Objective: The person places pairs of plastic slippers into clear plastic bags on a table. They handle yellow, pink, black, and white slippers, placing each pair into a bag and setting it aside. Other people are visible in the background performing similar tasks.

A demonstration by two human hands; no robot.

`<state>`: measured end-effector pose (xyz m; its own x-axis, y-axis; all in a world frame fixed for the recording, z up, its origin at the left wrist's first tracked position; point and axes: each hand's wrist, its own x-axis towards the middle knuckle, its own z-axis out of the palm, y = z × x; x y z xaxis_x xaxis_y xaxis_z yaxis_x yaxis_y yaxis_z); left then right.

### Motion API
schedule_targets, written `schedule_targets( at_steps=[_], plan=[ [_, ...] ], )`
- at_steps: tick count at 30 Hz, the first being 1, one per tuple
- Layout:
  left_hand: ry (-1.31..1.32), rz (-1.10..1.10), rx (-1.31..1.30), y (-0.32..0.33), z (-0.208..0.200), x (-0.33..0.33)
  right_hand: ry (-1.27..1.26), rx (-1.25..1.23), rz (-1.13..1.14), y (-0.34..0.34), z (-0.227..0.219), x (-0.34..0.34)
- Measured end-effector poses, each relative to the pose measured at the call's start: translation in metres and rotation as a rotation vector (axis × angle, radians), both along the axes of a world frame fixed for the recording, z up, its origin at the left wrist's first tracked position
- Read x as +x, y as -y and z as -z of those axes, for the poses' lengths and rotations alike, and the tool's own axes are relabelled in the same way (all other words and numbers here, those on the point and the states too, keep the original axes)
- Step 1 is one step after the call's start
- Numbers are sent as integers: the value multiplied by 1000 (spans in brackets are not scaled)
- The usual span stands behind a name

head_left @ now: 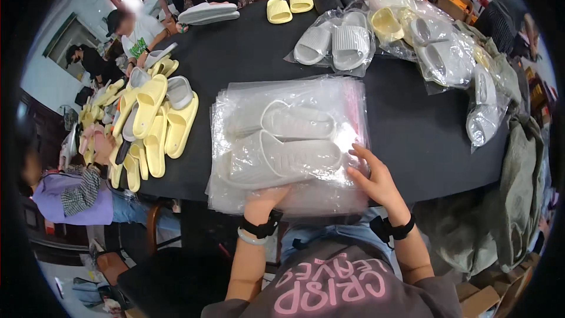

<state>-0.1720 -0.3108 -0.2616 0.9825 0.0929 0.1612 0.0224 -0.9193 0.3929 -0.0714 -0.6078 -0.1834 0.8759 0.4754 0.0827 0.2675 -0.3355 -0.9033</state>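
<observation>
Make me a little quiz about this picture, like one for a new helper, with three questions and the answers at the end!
1. Pick one: what colour are the two slippers right in front of the person?
A) green
B) red
C) grey

2. True or false: the heap of mostly yellow slippers is on the left side of the black table.

3. Which of the person's hands shows its fingers more fully?

Key:
1. C, grey.
2. True.
3. The right hand; its fingers are spread near the right end of the slippers, while the fingers of the left hand are mostly hidden.
</observation>
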Motion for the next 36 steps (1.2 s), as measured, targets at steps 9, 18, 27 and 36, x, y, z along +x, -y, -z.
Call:
schedule_targets(
  at_steps=[9,18,27,36],
  plan=[
    [-107,272,-360,27,-103,-74,174,13,145,-4,-3,-7],
    [387,-350,-583,-13,-96,-56,-187,742,-139,4,-41,-14],
    [113,-270,-274,-25,-55,-25,-362,980,-482,14,-19,0],
    [195,-215,-329,-31,-57,-26,618,-234,-746,-49,-46,52]
  ],
)
